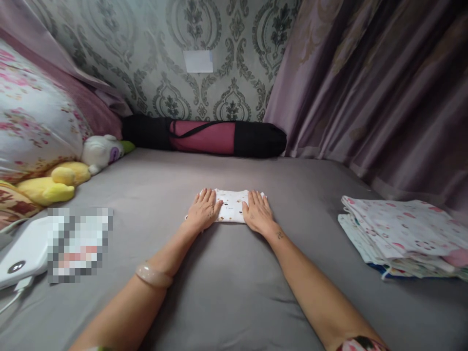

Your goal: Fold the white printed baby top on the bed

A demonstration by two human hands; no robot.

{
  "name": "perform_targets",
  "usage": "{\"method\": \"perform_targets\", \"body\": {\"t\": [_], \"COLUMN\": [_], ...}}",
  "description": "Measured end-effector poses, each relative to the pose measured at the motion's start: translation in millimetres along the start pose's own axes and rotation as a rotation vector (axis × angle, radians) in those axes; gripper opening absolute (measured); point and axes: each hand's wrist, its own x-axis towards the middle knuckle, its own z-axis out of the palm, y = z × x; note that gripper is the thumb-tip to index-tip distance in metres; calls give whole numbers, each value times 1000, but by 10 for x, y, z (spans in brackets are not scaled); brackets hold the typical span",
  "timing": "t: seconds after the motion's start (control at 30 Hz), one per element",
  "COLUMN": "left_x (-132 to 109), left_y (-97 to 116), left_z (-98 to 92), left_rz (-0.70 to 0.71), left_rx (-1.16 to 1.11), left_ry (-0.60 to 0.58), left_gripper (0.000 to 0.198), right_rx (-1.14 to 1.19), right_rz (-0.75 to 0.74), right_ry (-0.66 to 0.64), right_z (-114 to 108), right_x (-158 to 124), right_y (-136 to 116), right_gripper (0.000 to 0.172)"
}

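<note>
A small folded white cloth (231, 206) with a scattered print lies flat on the grey bed sheet (234, 273) in front of me. On its left end rests my left hand (205, 210), palm down with the fingers stretched forward. My right hand (259, 210) lies the same way over the right end, thumb pointing inward. Both hands are open and press on the fabric without gripping it. The middle of the cloth shows between my thumbs, while its two ends are partly hidden under the palms.
At the right sits a stack of folded printed cloths (405, 229). A white power bank (31, 248) with a cable lies at the left, beside a blurred-out item (80, 246). Plush toys (47, 187) and a floral pillow (32, 112) line the left edge. Against the wall rests a black-and-red bag (204, 137).
</note>
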Motion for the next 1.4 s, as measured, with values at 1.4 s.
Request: {"method": "perform_targets", "body": {"t": [1.4], "left_x": [81], "left_y": [-320], "left_z": [46], "left_rz": [40], "left_rx": [-358], "left_ry": [131], "left_gripper": [44], "right_rx": [-1], "right_rz": [-122], "right_ry": [-74], "right_z": [-148], "right_x": [104], "right_y": [-6], "right_gripper": [62]}}
